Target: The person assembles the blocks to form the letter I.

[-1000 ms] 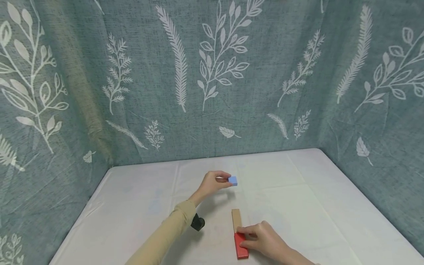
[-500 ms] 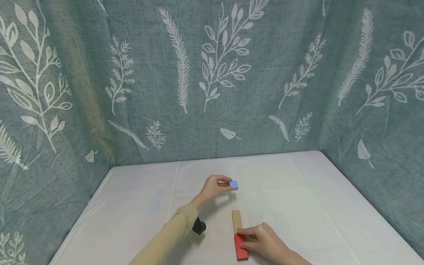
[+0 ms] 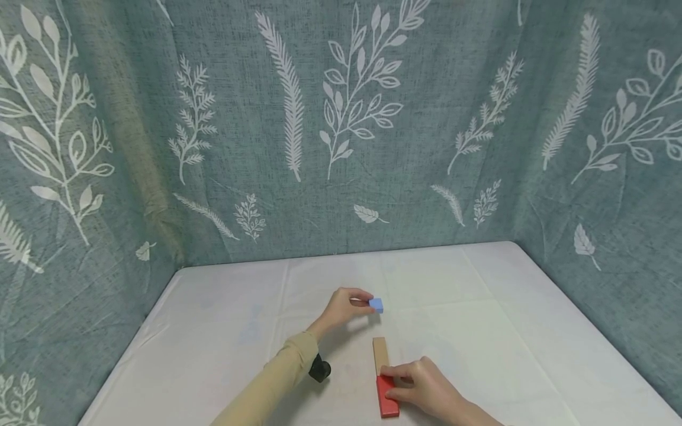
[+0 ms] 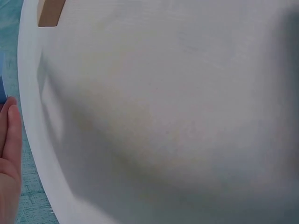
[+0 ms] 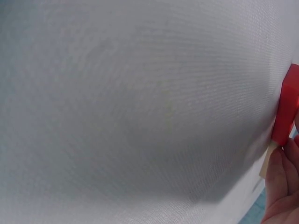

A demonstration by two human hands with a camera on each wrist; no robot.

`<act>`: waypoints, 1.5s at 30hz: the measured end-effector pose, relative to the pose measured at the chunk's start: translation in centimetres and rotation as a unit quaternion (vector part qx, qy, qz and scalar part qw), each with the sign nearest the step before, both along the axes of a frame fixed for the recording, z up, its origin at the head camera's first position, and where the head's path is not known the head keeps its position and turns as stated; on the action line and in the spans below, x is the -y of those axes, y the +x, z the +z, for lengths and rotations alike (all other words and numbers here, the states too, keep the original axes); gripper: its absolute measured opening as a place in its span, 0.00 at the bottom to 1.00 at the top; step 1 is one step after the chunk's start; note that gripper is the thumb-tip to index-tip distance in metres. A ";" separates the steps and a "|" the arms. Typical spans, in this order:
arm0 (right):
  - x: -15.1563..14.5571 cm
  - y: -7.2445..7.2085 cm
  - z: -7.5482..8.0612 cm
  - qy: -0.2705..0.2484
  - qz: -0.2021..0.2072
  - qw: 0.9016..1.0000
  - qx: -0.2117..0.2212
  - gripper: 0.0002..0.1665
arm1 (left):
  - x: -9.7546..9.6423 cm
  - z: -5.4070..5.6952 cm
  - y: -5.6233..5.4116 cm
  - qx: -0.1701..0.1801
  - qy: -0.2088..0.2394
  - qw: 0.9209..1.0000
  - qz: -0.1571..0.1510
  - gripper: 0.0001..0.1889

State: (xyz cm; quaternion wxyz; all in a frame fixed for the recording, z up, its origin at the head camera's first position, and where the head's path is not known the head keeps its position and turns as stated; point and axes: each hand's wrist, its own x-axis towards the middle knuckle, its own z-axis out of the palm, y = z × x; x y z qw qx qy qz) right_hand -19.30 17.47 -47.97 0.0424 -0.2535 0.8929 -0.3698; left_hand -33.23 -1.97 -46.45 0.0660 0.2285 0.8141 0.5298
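Note:
Thumb and fingers of my left hand (image 3: pixel 340 309) pinch a small blue block (image 3: pixel 377 306) just over the table, with a shadow beneath. In the left wrist view only an edge of the blue block (image 4: pixel 2 84) and part of the hand (image 4: pixel 8 163) show. My right hand (image 3: pixel 428 387) grips a red block (image 3: pixel 387 407) that lies on the table. Against the red block's far end lies a plain wooden block (image 3: pixel 380 352), in line with it. The right wrist view shows fingers (image 5: pixel 280 179) at the joint between the red block (image 5: pixel 286 109) and the wooden one (image 5: pixel 266 165).
A white cloth covers the table (image 3: pixel 469 343). Green-grey curtains (image 3: pixel 224 160) with white leaf patterns stand behind it and at both sides. A black device (image 3: pixel 320 369) sits at the left forearm, partly hidden by the sleeve (image 3: pixel 277 378).
My left hand has come slightly nearer and lower with the blue block, towards the wooden block's far end. The right hand and the red and wooden blocks keep their places.

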 end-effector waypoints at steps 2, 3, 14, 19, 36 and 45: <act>0.0 0.0 0.0 -0.001 0.001 1.000 -0.004 0.22 | 0.0 -0.1 0.1 0.000 -0.006 1.000 -0.004 0.14; 0.0 0.0 0.0 -0.001 0.000 1.000 -0.004 0.22 | 0.1 -0.2 0.1 -0.003 -0.010 1.000 -0.006 0.14; -0.1 0.1 -0.1 -0.011 0.007 1.000 -0.018 0.23 | 0.5 -1.1 0.8 -0.010 -0.029 0.999 -0.012 0.13; -0.1 0.1 0.0 -0.011 0.008 1.000 -0.017 0.22 | 0.5 -1.6 0.8 -0.013 -0.018 1.000 -0.022 0.14; -0.1 0.1 0.0 -0.011 0.011 1.000 -0.014 0.22 | 0.3 -2.1 1.3 -0.025 -0.031 0.999 -0.028 0.13; -0.1 0.0 -0.2 -0.006 0.008 1.000 -0.018 0.21 | 0.2 -2.4 1.4 -0.033 -0.030 0.998 -0.038 0.13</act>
